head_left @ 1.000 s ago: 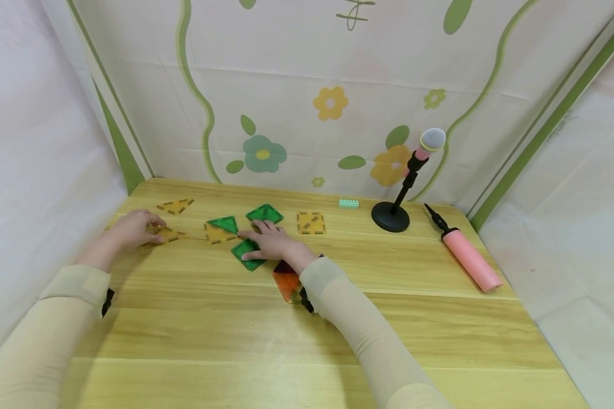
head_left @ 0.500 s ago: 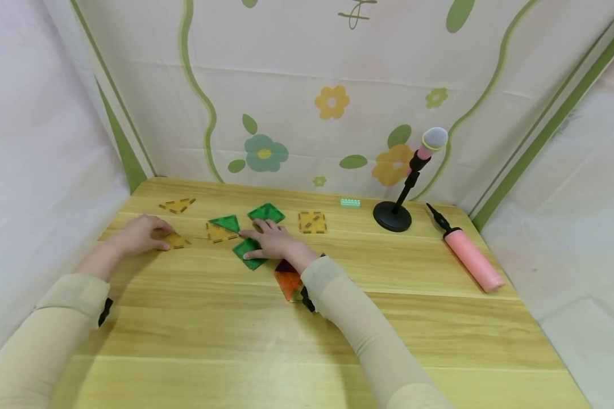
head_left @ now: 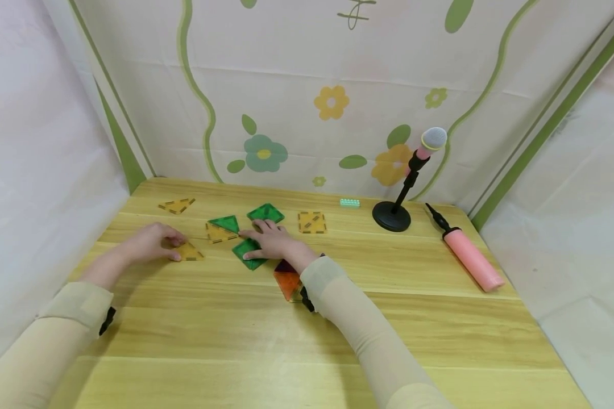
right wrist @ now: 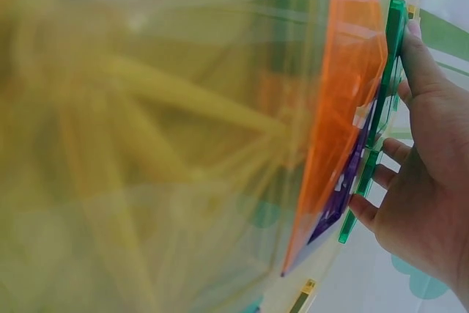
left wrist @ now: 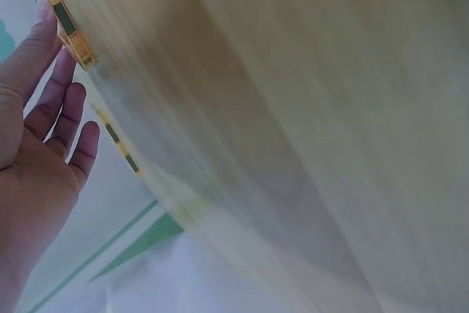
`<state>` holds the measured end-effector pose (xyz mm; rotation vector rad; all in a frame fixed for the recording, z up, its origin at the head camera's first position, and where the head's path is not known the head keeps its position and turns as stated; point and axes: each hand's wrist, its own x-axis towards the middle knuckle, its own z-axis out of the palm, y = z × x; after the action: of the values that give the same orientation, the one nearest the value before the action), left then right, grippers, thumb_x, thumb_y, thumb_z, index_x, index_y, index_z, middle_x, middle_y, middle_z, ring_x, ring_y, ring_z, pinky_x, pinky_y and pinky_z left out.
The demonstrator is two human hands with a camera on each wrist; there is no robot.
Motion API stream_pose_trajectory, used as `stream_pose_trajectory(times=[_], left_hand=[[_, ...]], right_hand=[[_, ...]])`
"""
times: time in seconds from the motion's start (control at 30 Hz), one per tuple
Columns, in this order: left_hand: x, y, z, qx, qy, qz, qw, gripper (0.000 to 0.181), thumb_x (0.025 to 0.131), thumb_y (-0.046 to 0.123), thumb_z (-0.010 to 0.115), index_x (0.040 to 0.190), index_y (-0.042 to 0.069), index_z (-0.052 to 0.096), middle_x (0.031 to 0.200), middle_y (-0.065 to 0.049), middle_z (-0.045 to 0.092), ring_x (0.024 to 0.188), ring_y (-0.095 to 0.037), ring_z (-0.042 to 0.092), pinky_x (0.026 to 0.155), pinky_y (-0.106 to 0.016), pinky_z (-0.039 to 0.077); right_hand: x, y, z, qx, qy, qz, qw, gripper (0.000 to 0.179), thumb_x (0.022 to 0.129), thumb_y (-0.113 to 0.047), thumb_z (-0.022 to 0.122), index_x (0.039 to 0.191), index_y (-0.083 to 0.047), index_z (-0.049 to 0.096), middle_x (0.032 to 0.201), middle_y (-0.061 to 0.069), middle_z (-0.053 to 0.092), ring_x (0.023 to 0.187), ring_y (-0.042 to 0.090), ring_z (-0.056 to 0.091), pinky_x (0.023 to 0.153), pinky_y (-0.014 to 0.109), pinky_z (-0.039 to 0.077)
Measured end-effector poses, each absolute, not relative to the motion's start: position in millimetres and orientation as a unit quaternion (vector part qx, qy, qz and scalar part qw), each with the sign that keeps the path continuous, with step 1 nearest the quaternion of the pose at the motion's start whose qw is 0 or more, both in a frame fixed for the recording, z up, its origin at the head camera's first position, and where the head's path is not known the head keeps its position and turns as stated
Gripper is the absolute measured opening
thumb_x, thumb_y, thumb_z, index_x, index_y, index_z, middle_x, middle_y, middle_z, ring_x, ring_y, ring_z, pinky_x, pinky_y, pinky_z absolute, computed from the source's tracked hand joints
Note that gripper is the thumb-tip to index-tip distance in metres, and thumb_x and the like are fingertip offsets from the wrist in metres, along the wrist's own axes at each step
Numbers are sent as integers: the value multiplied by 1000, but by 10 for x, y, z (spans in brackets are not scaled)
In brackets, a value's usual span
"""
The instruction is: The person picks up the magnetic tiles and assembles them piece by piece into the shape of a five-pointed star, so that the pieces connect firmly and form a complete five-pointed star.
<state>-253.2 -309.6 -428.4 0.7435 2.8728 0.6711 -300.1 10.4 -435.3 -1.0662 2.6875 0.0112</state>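
Observation:
On the left part of the table my left hand (head_left: pixel 153 244) pinches a yellow triangular magnetic tile (head_left: pixel 190 252) between thumb and fingers. The left wrist view shows that yellow tile (left wrist: pixel 62 20) edge-on at the thumb tip. My right hand (head_left: pixel 273 243) rests with spread fingers over green magnetic tiles, one nearer (head_left: pixel 243 250) and a farther green tile (head_left: pixel 266 212). Just left of its fingertips, a green triangle (head_left: pixel 227 222) and a yellow triangle (head_left: pixel 216 233) lie edge to edge. Orange (head_left: pixel 286 282) and purple (right wrist: pixel 337 203) tiles are partly hidden under the right wrist.
A yellow triangle (head_left: pixel 176 205) and a yellow square tile (head_left: pixel 312 222) lie toward the back. Behind them is a mint building brick (head_left: pixel 349 203). A microphone on a black stand (head_left: pixel 391 216) and a pink hand pump (head_left: pixel 472 259) occupy the right side.
My left hand has slid the yellow triangle rightward and toward me, closer to the green and yellow pair. The right hand stays on the green tiles.

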Motion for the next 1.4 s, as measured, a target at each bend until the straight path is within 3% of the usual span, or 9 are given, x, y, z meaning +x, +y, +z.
stream_pose_trajectory(times=[0.33, 0.6, 1.13, 1.4], left_hand=[[-2481, -2833, -4288, 311, 930, 197, 25, 44, 70, 20, 81, 109, 2, 68, 98, -6, 70, 92, -25, 63, 87, -49, 47], [-2439, -2657, -4258, 327, 925, 187, 44, 39, 73, 22, 79, 108, 9, 70, 104, -2, 69, 101, -28, 57, 92, -52, 41], [-2406, -2327, -4252, 403, 893, 190, 62, 33, 76, 21, 77, 108, 12, 71, 106, 3, 69, 111, -32, 55, 97, -53, 38], [-2395, -2160, -4253, 417, 883, 196, 88, 34, 75, 22, 77, 108, 14, 71, 106, 6, 68, 108, -25, 56, 103, -56, 32]], right_hand=[[-3013, 109, -4363, -368, 922, 9, 123, 70, 89, -66, 39, 150, -40, 17, 158, 6, 9, 144, 29, 13, 108, 50, 28], [-3015, 109, -4351, -366, 922, -1, 124, 70, 87, -67, 40, 149, -41, 19, 158, 5, 11, 143, 27, 12, 108, 49, 28], [-3033, 104, -4356, -365, 922, 0, 131, 70, 88, -66, 41, 150, -40, 18, 158, 5, 10, 144, 28, 12, 109, 51, 27], [-3038, 101, -4361, -366, 921, 1, 131, 70, 88, -66, 41, 150, -40, 18, 158, 5, 10, 143, 28, 12, 109, 51, 27]])
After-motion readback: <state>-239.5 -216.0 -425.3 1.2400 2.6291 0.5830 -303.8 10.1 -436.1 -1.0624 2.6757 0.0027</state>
